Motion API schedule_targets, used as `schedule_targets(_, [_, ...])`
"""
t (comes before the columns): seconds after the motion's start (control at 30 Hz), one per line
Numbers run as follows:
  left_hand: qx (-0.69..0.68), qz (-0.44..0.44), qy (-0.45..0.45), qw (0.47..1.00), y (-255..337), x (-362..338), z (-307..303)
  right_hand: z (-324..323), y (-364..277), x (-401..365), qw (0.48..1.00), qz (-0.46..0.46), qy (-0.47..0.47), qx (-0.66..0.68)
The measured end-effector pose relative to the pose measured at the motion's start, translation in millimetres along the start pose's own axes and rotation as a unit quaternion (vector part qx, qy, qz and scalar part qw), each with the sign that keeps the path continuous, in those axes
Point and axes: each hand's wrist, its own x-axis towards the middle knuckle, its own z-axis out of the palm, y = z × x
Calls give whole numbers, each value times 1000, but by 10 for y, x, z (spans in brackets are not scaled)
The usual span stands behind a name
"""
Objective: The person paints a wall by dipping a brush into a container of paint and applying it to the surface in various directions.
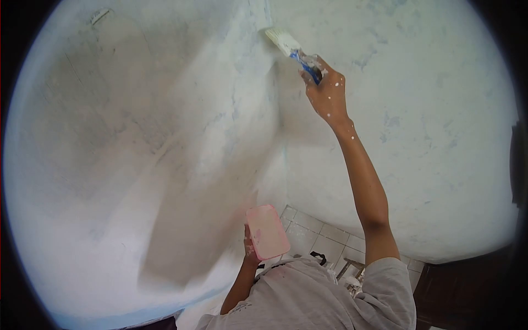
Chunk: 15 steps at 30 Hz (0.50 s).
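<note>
My right hand (325, 88), spotted with white paint, is closed round the blue handle of a paintbrush (283, 42). The brush's pale bristles point up and left, at the wall near the corner where two walls meet; whether they touch it I cannot tell. Low in the middle, my left hand (251, 246) holds a pink container (268, 232) against its left side. Pale, whitish paint shows inside the container. Most of that hand's fingers are hidden behind it.
Patchy white-blue walls (429, 126) rise on both sides, with a shadow on the left one. Below lies a white tiled floor (301, 237), with a paint-marked stool (350, 270) partly behind my shirt. Dark brown furniture (456, 289) stands at the lower right.
</note>
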Motion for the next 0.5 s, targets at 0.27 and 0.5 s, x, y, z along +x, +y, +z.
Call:
schedule_targets(0.27, [50,45,-32,997,-9,-18,-1,1306,1524,-1553,999,23,28,3])
schedule_targets(0.5, [44,47,-34,997,4,-87,140,1275,2577,-2176,978,-4,-115,-175])
